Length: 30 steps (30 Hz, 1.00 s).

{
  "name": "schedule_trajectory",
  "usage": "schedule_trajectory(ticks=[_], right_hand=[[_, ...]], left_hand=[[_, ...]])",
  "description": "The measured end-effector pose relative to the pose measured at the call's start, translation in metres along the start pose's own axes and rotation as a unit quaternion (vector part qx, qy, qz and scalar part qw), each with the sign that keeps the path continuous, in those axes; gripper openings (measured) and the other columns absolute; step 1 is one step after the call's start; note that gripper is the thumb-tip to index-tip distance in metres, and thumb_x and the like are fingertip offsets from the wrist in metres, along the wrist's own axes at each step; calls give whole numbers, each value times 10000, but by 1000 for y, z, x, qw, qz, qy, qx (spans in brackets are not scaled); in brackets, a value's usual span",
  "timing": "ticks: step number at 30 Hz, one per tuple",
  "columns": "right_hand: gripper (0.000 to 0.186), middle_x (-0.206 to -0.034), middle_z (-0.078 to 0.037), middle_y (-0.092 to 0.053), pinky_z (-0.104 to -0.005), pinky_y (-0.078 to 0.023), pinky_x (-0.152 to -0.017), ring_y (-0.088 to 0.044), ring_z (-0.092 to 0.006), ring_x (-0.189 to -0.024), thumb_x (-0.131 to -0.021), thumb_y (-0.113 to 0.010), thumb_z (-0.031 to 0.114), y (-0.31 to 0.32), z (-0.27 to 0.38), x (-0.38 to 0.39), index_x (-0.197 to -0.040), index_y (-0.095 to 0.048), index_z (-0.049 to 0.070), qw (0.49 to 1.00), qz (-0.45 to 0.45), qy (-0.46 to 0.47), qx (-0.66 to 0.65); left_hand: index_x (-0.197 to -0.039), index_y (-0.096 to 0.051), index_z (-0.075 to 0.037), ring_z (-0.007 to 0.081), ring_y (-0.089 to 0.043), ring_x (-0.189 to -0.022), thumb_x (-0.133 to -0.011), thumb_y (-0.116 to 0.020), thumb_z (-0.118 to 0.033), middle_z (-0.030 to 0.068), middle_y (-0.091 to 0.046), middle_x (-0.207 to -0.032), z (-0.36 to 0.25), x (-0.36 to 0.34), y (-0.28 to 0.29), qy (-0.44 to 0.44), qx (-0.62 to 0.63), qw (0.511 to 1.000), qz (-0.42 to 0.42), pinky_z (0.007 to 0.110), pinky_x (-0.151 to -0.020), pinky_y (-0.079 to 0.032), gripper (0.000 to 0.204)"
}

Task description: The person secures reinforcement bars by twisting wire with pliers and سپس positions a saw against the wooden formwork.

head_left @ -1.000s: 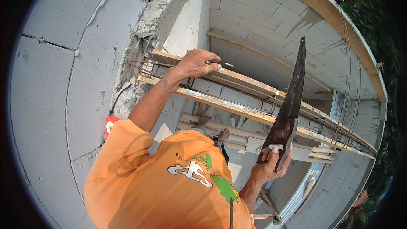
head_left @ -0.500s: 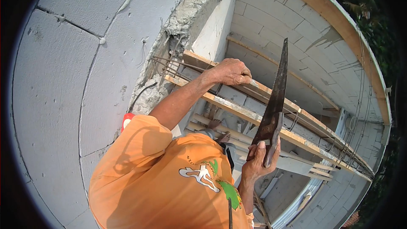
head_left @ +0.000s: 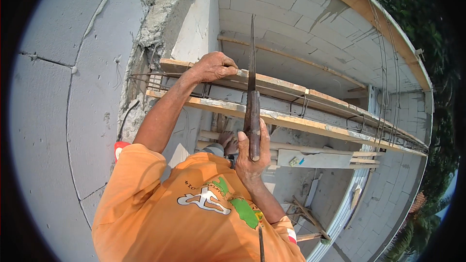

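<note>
My left hand [head_left: 216,67] is closed over the top edge of the far wooden board [head_left: 286,86], close to the rough concrete column. Its fingertips are partly hidden. In my right hand [head_left: 253,155] is a handsaw [head_left: 252,75], gripped by its brown wooden handle. The blade points upward and shows nearly edge-on, crossing in front of the far board and the near wooden board [head_left: 218,107]. Between the two boards runs a cage of thin steel bars [head_left: 304,107].
A broken concrete column [head_left: 172,14] and a grey block wall [head_left: 43,116] stand at the left. Below the boards lie wooden poles [head_left: 286,146] and a pale panel [head_left: 315,159]. Thin wires [head_left: 381,68] hang at the right. My bare foot [head_left: 225,138] is on the support underneath.
The handsaw has swung from a rightward slant with its broad side showing to upright and nearly edge-on. My left hand stays at the far board while the whole view has shifted.
</note>
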State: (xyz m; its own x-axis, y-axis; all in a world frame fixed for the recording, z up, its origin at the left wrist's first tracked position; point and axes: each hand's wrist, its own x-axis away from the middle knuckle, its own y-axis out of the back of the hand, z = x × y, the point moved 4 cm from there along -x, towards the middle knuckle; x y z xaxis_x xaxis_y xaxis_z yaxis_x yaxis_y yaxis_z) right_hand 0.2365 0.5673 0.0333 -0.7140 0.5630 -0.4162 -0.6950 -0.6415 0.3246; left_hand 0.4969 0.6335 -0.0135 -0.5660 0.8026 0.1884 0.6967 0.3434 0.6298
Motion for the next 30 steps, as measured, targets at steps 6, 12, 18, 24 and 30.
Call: schedule_trajectory(ticks=[6,12,18,24,30], right_hand=[[575,-1133,-261,-642,-279,-529,-592,-655,-169,-719,-882,-712,27,-10,6,3,-1350,-430,-152,998,28,26,-46],[586,-1030,-224,-661,-283,-518,-567,-648,-178,-688,-875,-718,37,-9,-5,3,-1351,-431,-149,994,57,-35,-88],[533,-1267,-254,-599,-318,-556,-769,-673,-232,-974,-923,-684,96,-13,-9,3,-1362,-450,-95,995,63,-36,-71],[530,-1271,-254,-596,-323,-550,-818,-663,-239,-1027,-917,-685,67,9,-7,-17,-1367,-452,-87,999,-5,34,-8],[510,-1184,-156,-628,-286,-553,-734,-639,-161,-861,-934,-676,78,25,-14,-29,-1379,-465,-51,997,-57,21,49]], left_hand=[[-1023,-747,-1,246,-701,-859,-845,-641,-318,172,-743,-916,-8,3,5,43,4,999,-5,352,-806,-538,378],[-1018,-747,-6,243,-689,-810,-828,-629,-303,165,-740,-887,-2,2,2,18,-2,999,-38,343,-777,-531,372],[-1013,-743,-4,241,-680,-810,-832,-627,-334,170,-734,-878,-7,0,2,56,-27,998,12,340,-777,-526,394],[-1015,-737,16,244,-666,-791,-827,-636,-341,176,-726,-864,-1,1,2,1,11,999,-38,340,-766,-520,415],[-1001,-748,14,246,-669,-813,-817,-662,-347,179,-729,-879,-1,0,3,24,25,999,-11,358,-776,-514,413]])
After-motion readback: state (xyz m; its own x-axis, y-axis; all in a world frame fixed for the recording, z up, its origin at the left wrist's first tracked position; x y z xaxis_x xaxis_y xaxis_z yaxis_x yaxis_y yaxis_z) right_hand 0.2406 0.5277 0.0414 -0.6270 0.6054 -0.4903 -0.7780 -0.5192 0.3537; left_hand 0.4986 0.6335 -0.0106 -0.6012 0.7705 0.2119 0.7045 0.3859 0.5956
